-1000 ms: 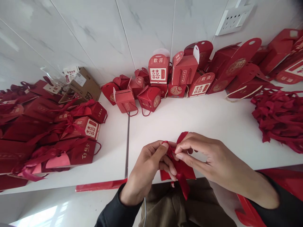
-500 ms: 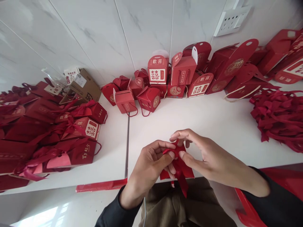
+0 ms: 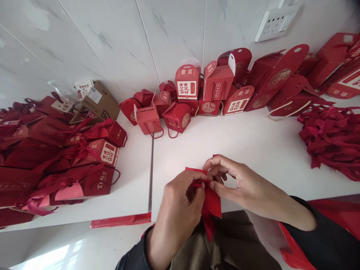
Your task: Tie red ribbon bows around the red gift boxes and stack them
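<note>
A red box or folded card (image 3: 213, 202) is at the table's front edge, partly covered by my hands. Dark red ribbon (image 3: 208, 227) lies across it, one tail hanging over the edge. My left hand (image 3: 181, 204) pinches the ribbon between thumb and forefinger on the left side. From the right, my right hand (image 3: 232, 178) pinches another part of the ribbon, fingertips close to those of the left. The fingers hide most of the crossing or knot.
Red gift boxes (image 3: 176, 118) stand along the tiled wall. Ribbon-tied boxes (image 3: 95, 180) are piled at left near a brown carton (image 3: 102, 103). Loose ribbons (image 3: 332, 140) are heaped at right. A red stool (image 3: 337, 217) is below the table at lower right.
The fingers of my right hand have curled in from a spread pose to a pinch. My left hand has rolled over the ribbon, and the red piece beneath has turned.
</note>
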A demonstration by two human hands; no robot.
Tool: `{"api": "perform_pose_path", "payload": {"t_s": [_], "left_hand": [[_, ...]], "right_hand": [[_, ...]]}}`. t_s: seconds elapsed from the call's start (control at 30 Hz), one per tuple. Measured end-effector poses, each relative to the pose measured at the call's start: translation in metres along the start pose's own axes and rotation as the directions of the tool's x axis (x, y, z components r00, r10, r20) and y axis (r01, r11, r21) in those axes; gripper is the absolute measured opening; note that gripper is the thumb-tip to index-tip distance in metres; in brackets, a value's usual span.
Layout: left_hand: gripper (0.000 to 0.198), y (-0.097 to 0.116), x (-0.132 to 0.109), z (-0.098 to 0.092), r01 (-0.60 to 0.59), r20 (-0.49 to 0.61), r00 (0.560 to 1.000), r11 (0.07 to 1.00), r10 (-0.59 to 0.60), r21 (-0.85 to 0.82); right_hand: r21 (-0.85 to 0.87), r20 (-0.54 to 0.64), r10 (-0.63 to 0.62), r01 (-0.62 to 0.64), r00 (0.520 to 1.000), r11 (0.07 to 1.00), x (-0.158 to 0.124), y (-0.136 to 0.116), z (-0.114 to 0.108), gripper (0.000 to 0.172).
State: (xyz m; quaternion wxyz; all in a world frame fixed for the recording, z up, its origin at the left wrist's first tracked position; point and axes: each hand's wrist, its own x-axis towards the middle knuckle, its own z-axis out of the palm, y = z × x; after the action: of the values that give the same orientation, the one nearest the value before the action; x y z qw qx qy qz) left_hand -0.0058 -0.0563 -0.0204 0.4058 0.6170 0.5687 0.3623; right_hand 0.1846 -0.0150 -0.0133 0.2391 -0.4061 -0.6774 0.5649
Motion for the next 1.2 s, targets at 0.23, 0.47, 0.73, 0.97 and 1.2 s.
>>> {"api": "perform_pose_path", "payload": {"t_s": [0.23,0.47,0.73,0.97,1.2], "left_hand": [[0.027,-0.006,-0.007,0.012,-0.283,-0.160,0.933,0.933,0.322,0.224],[0.027,-0.015,-0.017,0.017,-0.347,-0.248,0.848,0.843,0.469,0.410],[0.023,-0.022,-0.021,0.014,-0.361,-0.275,0.823,0.832,0.496,0.421],[0.023,-0.025,-0.028,0.009,-0.422,-0.260,0.761,0.758,0.595,0.498],[0.019,-0.025,-0.035,0.006,-0.346,-0.246,0.830,0.808,0.500,0.477]], "right_hand": [[0.021,0.027,0.014,-0.014,1.000,1.000,-0.001,0.001,-0.002,0.018],[-0.079,0.084,0.040,-0.033,0.996,0.996,0.002,-0.004,-0.004,0.021],[-0.278,-0.013,-0.014,0.009,1.000,0.960,0.005,-0.013,-0.003,0.017],[-0.556,-0.087,-0.195,0.115,0.977,0.823,0.012,-0.002,-0.006,0.015],[-0.424,-0.147,-0.109,0.037,0.983,0.905,0.010,-0.002,-0.008,0.010]]}}
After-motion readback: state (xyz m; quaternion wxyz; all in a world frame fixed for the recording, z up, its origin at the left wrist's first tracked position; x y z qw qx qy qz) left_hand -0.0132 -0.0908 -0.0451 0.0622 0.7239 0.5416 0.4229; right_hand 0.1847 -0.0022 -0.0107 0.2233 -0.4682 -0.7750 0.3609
